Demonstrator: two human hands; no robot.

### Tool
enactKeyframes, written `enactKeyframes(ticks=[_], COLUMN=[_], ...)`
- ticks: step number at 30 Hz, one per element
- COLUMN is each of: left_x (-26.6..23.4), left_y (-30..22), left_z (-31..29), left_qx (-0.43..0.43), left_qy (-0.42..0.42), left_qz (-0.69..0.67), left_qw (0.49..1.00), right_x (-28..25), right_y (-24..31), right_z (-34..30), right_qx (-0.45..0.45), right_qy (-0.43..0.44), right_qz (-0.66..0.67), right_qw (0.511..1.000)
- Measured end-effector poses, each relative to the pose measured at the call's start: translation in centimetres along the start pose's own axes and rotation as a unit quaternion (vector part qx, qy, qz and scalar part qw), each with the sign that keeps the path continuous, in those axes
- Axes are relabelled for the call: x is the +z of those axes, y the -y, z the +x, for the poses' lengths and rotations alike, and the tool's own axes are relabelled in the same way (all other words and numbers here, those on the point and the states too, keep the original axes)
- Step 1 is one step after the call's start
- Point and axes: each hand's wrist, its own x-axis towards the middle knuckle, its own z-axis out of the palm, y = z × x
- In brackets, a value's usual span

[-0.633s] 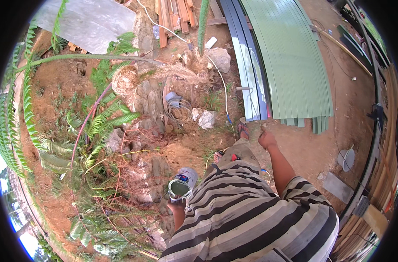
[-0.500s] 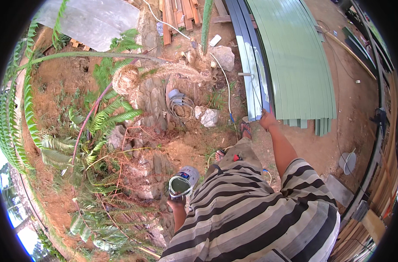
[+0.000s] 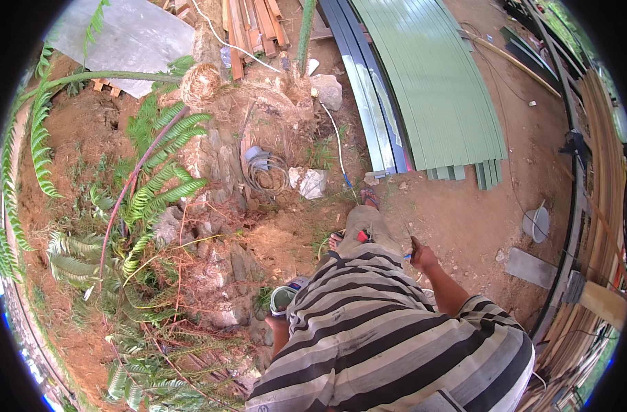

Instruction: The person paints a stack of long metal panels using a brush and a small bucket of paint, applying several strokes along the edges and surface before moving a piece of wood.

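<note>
My right hand (image 3: 423, 257) is closed round the dark handle of a mini paint roller, held low over the bare soil beside my right leg. The roller's thin rod points away from me, and its head is hard to make out now. At my left side, my left hand (image 3: 277, 324) supports a small paint bucket (image 3: 284, 300) with greenish paint inside. My striped shirt hides part of the bucket, and most of these fingers are hidden. Ahead lie long dark boards (image 3: 370, 110) with pale wet-looking streaks along their near ends.
Green painted boards (image 3: 433, 89) lie side by side to the right of the dark ones. A coiled hose (image 3: 267, 175), rocks (image 3: 312, 183) and fern fronds (image 3: 165, 182) cover the left ground. At right stand a pale bucket (image 3: 535, 224) and stacked timber (image 3: 595, 172).
My right hand has drawn back from the dark boards toward my body with the roller. The paint bucket has come closer to my side and is now partly covered by my shirt.
</note>
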Motion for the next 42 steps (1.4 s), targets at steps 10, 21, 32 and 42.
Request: enactKeyframes(ticks=[10,21,32,42], left_x=[-1.1,3.0,7.4,17.5], left_y=[-1.5,-3.3,0.1,-0.9], left_z=[0.1,-0.3,-3.5,-3.1], left_qx=[0.029,-0.008,0.090,-0.063], left_qy=[0.043,0.014,0.041,-0.073], left_qz=[0.055,0.005,0.256,0.082], left_qw=[0.997,1.000,0.962,0.992], right_x=[0.6,-1.2,-4.9,-7.9], right_y=[0.3,-1.9,-2.7,-3.9], right_z=[-8.1,-2.0,-2.4,-1.9], right_qx=[0.058,0.027,0.045,0.047], right_qy=[-0.015,-0.048,-0.025,-0.011], right_qz=[-0.012,0.004,-0.020,0.019], right_qw=[0.998,0.998,0.998,0.999])
